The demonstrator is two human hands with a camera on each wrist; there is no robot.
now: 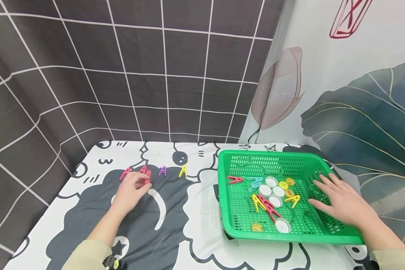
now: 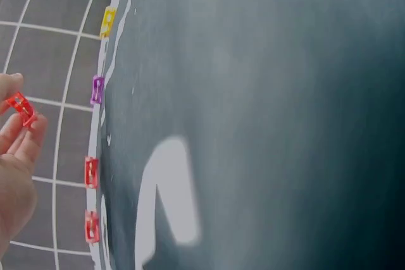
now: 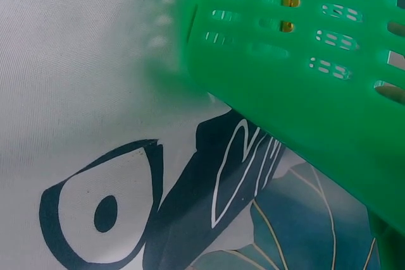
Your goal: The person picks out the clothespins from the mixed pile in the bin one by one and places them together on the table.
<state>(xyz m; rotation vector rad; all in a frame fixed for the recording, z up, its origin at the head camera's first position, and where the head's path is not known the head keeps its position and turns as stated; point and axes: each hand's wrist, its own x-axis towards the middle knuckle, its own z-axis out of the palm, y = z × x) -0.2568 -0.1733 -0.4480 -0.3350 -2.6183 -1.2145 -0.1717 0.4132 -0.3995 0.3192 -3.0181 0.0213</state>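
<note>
My left hand (image 1: 129, 189) pinches a red clothespin (image 2: 23, 109) between thumb and fingertips, above the dark patch of the cloth. Near it a row of clothespins runs across the cloth: a red clothespin (image 1: 125, 173) at the left, another red clothespin (image 1: 143, 169) partly behind the hand, a purple clothespin (image 1: 162, 171) and a yellow clothespin (image 1: 183, 171). With fingers spread, my right hand (image 1: 341, 200) lies over the right side of a green basket (image 1: 224, 217); whether its fingers press the wall I cannot tell. The right wrist view shows the basket's outside, not the hand.
The basket holds a red clothespin (image 1: 235, 179), blue clothespins (image 1: 255, 183), a yellow clothespin (image 1: 293, 201), several white round caps (image 1: 282, 225) and several yellow caps (image 1: 257, 227). A dark gridded curtain (image 1: 185, 90) hangs behind the cloth-covered table (image 1: 202, 210).
</note>
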